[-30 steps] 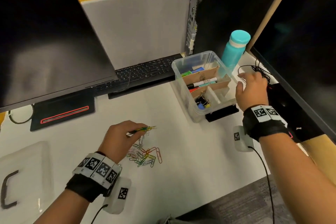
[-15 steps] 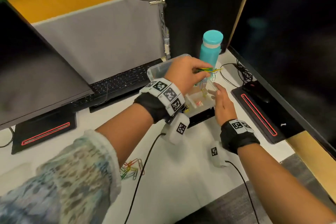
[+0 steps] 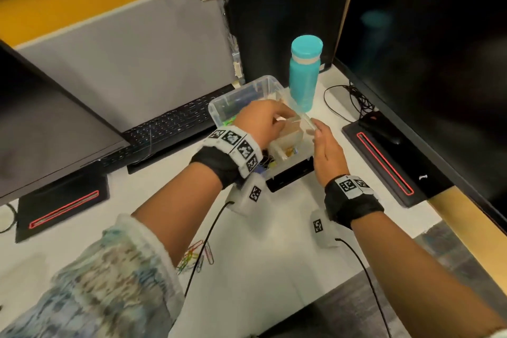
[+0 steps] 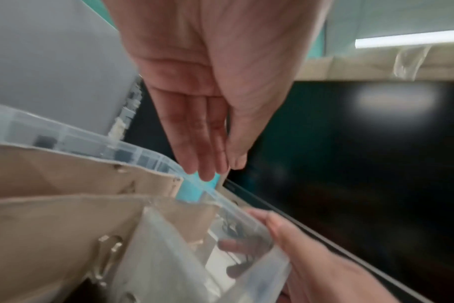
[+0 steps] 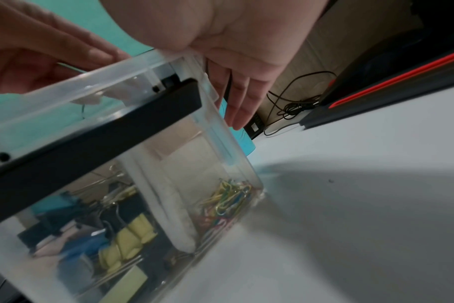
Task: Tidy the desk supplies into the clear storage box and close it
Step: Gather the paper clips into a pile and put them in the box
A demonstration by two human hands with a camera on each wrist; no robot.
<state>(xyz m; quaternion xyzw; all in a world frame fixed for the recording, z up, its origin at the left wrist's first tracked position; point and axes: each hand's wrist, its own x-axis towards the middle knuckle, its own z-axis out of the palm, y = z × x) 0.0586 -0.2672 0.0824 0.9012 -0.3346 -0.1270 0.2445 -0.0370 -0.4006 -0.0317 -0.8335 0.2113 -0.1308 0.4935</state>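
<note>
Clear plastic makes up the box (image 3: 219,107), which stands on the white table (image 3: 274,269) between the keyboard (image 3: 170,129) and the teal bottle (image 3: 304,77), with its lid off. Brown cardboard dividers (image 4: 65,176) split it into compartments. Through the wall by your right wrist you see a small heap of coloured paper clips (image 5: 228,198) in the near right compartment, and binder clips (image 5: 127,242), yellow, blue and black, in the compartment beside it. A black latch (image 5: 96,139) runs along the near end under the rim. The far compartments hold something green and blue, too blurred to name.

Your left hand (image 3: 260,123) hangs over the open box, its grip slack: the fingers (image 4: 205,143) point down, straight and close together, holding nothing. Your right hand (image 3: 326,151) lies flat against the box's right wall, fingers straight, its grip wide, with the fingertips up near the rim.

More paper clips (image 3: 197,255) lie loose on the table near you, well apart from the box and partly under your left sleeve (image 3: 109,282).
</note>
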